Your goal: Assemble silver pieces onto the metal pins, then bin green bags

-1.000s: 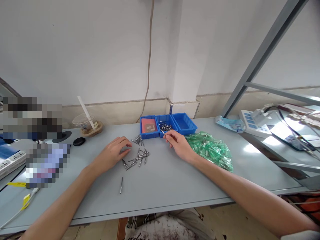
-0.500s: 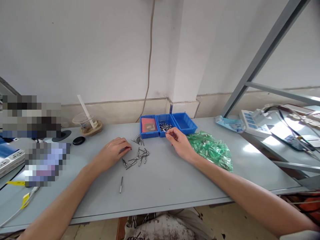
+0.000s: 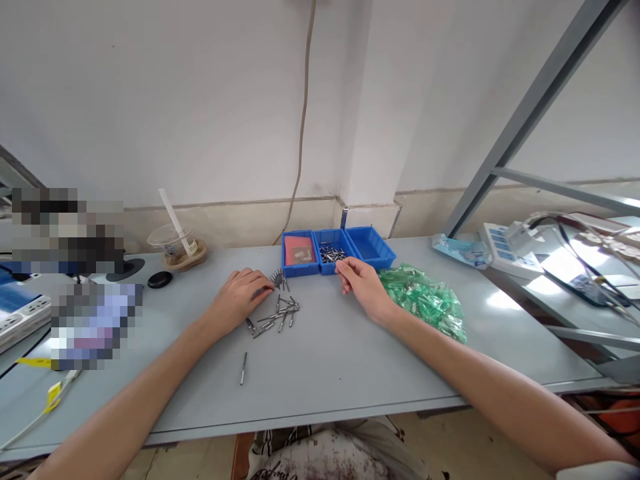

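Got my left hand (image 3: 245, 297) curled by the loose rivets (image 3: 286, 309) on the table (image 3: 310, 373), right hand (image 3: 367, 288) pinched narrow by the middle blue bin (image 3: 327, 269). Can't tell from here if either's holding one.

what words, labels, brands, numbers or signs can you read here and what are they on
None can be read with certainty.
Clothing at the bottom edge: dark script, blurred and cut off.
Pale label on the cup: too small to read.
Yellow cable tag: no text can be made out.
Blue-and-white packet: any print is too blurred to read.
Middle blue bin: no lettering can be made out.
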`<state>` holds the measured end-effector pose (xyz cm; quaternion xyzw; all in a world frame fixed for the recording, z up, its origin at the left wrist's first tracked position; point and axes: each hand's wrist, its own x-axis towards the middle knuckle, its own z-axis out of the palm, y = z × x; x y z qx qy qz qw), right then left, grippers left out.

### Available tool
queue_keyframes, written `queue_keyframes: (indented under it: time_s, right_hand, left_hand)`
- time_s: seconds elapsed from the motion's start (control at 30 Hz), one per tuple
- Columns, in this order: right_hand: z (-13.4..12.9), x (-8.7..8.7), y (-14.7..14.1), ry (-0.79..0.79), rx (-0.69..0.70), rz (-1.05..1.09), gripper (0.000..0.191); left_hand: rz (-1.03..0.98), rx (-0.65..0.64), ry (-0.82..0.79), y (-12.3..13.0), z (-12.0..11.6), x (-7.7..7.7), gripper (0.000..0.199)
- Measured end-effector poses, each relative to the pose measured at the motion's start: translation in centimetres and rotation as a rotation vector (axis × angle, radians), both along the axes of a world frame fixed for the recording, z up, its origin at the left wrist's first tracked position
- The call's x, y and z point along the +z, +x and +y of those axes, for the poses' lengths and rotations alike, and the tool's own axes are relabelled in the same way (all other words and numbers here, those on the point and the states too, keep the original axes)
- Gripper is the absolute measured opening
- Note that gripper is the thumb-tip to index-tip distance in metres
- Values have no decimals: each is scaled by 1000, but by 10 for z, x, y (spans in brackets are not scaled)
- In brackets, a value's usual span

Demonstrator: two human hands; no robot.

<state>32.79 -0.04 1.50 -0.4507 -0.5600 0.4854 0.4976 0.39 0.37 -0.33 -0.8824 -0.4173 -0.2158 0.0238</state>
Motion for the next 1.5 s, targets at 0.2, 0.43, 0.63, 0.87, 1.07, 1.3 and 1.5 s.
queue_keyframes:
  time_s: [0.2, 0.43, 0.63, 0.87, 1.07, 1.3, 1.5]
  right_hand:
    - [-8, 2, -1, 134, 141, -113, 40]
    - [-29, -3, -12, 714, 509, -892, 44]
    - [-31, -7, -17, 758, 545, -1015, 50]
    - [-26, -4, -12, 795, 420, -944, 30]
    - [-21, -7, -8, 762, 332, -993, 21]
    - [-22, -8, -10, 770, 351, -1060, 23]
    - [-21, -11, -8, 777, 354, -1049, 21]
  left_hand:
    - [-123, 15, -127, 8, -15, 11, 22]
    - [-93, -162, -226, 15, -25, 17, 21]
    - [-111, -160, -202, 12, -25, 18, 20]
    - [-92, -146, -196, -2, -19, 14, 21]
    - [-46, -76, -108, -6, -15, 12, 21]
    - [-1, 7, -50, -8, -11, 5, 21]
    - [-9, -36, -73, -7, -10, 3, 23]
